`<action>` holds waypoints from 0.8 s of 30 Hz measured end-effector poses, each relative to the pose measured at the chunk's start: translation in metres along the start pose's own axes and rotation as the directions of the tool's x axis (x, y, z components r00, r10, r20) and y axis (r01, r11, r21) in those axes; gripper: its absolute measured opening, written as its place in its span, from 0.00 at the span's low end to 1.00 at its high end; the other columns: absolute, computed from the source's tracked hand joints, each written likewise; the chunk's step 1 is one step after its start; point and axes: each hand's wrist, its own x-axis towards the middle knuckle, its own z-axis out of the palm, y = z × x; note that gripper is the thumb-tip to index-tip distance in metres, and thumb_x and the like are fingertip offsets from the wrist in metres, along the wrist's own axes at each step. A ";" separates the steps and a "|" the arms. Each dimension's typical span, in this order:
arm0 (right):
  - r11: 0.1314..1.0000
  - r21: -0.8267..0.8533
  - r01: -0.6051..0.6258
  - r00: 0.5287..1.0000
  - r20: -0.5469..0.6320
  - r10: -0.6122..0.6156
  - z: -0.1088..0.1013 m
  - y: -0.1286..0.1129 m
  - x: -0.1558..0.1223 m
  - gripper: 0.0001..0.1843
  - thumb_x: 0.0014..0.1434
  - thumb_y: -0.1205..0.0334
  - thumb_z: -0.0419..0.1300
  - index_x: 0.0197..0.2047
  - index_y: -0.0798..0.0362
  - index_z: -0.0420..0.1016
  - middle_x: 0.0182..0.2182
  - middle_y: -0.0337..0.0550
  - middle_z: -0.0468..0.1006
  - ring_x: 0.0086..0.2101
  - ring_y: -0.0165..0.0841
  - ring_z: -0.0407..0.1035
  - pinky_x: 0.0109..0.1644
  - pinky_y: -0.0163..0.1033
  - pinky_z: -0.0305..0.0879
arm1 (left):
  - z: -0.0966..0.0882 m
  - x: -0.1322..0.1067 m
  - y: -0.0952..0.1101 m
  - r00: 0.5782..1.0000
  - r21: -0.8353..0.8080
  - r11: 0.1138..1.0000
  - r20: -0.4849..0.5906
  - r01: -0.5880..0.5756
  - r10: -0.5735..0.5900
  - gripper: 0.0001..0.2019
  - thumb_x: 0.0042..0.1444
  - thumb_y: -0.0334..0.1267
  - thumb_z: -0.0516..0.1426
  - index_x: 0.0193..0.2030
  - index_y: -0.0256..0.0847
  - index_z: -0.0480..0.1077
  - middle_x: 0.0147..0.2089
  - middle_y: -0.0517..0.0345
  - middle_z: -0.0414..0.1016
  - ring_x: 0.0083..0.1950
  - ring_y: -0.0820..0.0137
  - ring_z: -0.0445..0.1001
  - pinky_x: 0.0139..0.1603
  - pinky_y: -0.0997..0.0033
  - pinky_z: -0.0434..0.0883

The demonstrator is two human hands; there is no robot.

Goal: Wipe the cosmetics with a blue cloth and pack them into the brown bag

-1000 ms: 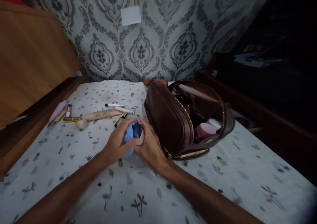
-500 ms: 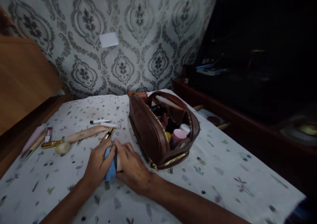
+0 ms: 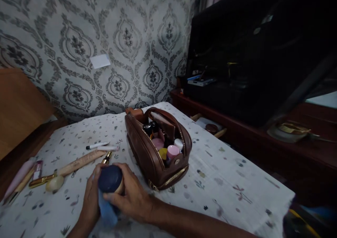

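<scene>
My right hand (image 3: pixel 135 196) is closed round the side of a round jar with a dark blue lid (image 3: pixel 110 178) and a tan body. From the other side my left hand (image 3: pixel 91 197) wraps a light blue cloth (image 3: pixel 107 210) against the jar; the cloth's end hangs below. The lid faces up towards me. Just right of my hands stands a brown toiletry bag (image 3: pixel 139 157), unzipped. Inside it are a pink-capped container (image 3: pixel 173 151), a white-capped one (image 3: pixel 178 144), a yellow item (image 3: pixel 163 153) and darker things.
Left on the patterned sheet lie a long beige tube (image 3: pixel 81 163), a gold-capped tube (image 3: pixel 42 180), a small round cream-coloured item (image 3: pixel 54 184), a pink tube (image 3: pixel 18 178) and white pens (image 3: pixel 97 145). Behind my hands lies a gold-and-black tube (image 3: pixel 106 158). An open drawer (image 3: pixel 207 125) is at right.
The jar has tilted in my hands, so its dark blue lid shows where mostly cloth and a tan side were visible before. The head view has shifted right; the bag stays put.
</scene>
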 end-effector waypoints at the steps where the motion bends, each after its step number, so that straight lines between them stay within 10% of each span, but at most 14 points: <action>1: 0.999 0.027 -0.038 0.999 -0.029 0.039 -0.001 -0.002 0.000 0.31 0.57 0.56 0.64 0.61 0.53 0.60 0.53 0.50 0.71 0.52 0.39 0.68 0.59 0.46 0.64 | 0.002 -0.003 -0.004 0.999 0.025 0.999 0.002 -0.046 0.046 0.32 0.55 0.69 0.50 0.43 0.41 0.74 0.45 0.51 0.79 0.52 0.54 0.75 0.58 0.56 0.71; 8: 0.961 0.098 -0.257 0.964 -0.045 0.262 0.003 -0.001 0.000 0.28 0.65 0.52 0.54 0.64 0.50 0.51 0.57 0.51 0.69 0.58 0.37 0.66 0.65 0.47 0.59 | 0.006 -0.014 -0.033 0.986 0.011 0.987 0.059 -0.158 0.157 0.39 0.53 0.67 0.55 0.63 0.41 0.65 0.64 0.44 0.69 0.70 0.52 0.61 0.73 0.53 0.54; 15: 0.979 0.101 -0.174 0.985 0.020 0.173 -0.001 -0.018 0.006 0.29 0.63 0.55 0.59 0.63 0.52 0.56 0.58 0.50 0.70 0.57 0.37 0.66 0.63 0.46 0.61 | -0.008 0.008 -0.003 0.979 -0.043 0.986 0.118 -0.163 0.167 0.33 0.54 0.68 0.51 0.48 0.40 0.76 0.47 0.49 0.81 0.57 0.53 0.74 0.61 0.57 0.71; 24: 0.969 -0.248 0.006 0.996 0.090 0.017 -0.033 -0.069 0.026 0.39 0.50 0.60 0.73 0.63 0.43 0.64 0.53 0.45 0.68 0.57 0.41 0.63 0.61 0.47 0.63 | -0.045 0.041 0.018 0.924 0.285 0.883 0.203 -0.374 0.325 0.21 0.56 0.60 0.54 0.42 0.47 0.75 0.44 0.53 0.80 0.53 0.53 0.74 0.57 0.56 0.73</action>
